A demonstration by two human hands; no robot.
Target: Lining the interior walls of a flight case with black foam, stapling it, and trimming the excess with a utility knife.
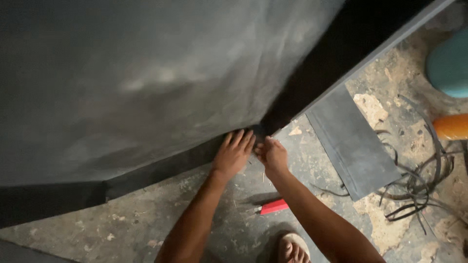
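Both hands at the bottom corner of the big grey sheet (146, 73): left hand (234, 155) lies flat, fingers spread on it; right hand (272, 155) pinches the edge, prob. folding it under. Corner looks half-tucked, rest hangs loose. Below the grip, red knife (274, 207); to the right, grey offcut (353, 146) and scrap strips (419, 195). No labels visible.

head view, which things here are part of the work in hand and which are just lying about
In hand:
- left hand and right hand at the lower corner of the big dark sheet

Lying about:
- red-handled tool
- loose grey sheet piece
- cut dark strips
- orange object
- teal container
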